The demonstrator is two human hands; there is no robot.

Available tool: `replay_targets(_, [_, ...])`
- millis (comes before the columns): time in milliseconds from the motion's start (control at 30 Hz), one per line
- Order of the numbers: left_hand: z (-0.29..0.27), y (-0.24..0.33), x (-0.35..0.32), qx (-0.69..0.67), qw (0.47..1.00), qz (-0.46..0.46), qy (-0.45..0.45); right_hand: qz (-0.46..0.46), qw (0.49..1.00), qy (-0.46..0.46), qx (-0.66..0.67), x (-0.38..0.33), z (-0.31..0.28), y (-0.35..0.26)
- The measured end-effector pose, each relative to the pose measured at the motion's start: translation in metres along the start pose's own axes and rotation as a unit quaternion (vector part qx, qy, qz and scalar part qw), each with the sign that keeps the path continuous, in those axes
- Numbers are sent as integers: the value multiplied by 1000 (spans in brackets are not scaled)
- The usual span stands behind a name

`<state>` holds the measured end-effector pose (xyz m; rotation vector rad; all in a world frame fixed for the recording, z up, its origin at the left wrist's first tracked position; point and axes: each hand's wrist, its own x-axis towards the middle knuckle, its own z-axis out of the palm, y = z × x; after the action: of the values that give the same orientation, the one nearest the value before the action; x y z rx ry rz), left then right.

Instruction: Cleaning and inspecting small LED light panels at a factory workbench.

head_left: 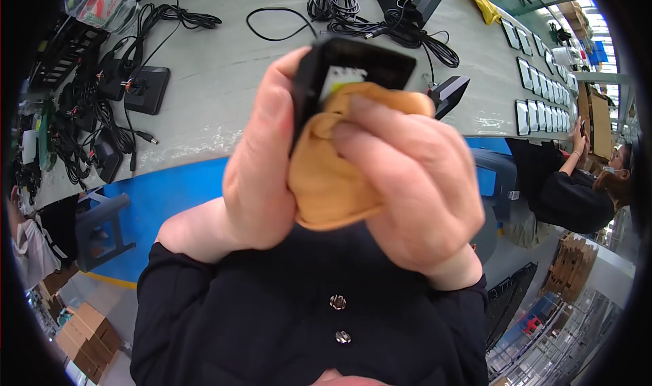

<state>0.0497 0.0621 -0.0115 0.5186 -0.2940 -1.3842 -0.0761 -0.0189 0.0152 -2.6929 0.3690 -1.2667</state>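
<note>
Close in front of me, my left hand grips a black box-shaped electronic device along its left side. A cable seems to lead off its far end. My right hand is closed on a tan cloth, pinching it with the fingertips and pressing it against the device's face. The cloth hides the lower part of the device. A pale and yellow-green patch shows on the face just above the cloth. The fingers of my right hand are slightly blurred.
Bundled black cables lie at the far side of the grey table. More devices with cables crowd the left. Another black device stands at right, near a yellow cloth. Rows of pale-faced units and a co-worker are farther right.
</note>
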Motion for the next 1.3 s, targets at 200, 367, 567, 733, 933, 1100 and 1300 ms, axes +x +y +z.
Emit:
replay_targets(200, [-4, 0, 11, 13, 999, -30, -18, 112, 962, -150, 198, -7, -32, -6])
replay_targets(367, [-19, -6, 16, -40, 998, -41, -7, 159, 960, -131, 191, -14, -54, -4])
replay_targets(567, [-2, -3, 9, 187, 979, 55, -66, 81, 995, -50, 3, -6, -4, -7])
replay_targets(733, [-9, -3, 5, 234, 968, 63, -63, 86, 973, -129, 168, -18, -17, -2])
replay_targets(933, [-10, 7, 4, 264, 948, 133, -116, 74, 975, -113, 176, -11, -32, -6])
replay_targets(1100, [-20, 109, -27, 132, 931, 259, -222, 259, 896, -30, 360, -25, -59, -6])
replay_targets(1300, [11, 170, -25, 176, 878, 241, -374, 417, 854, -84, 300, -42, -32, 38])
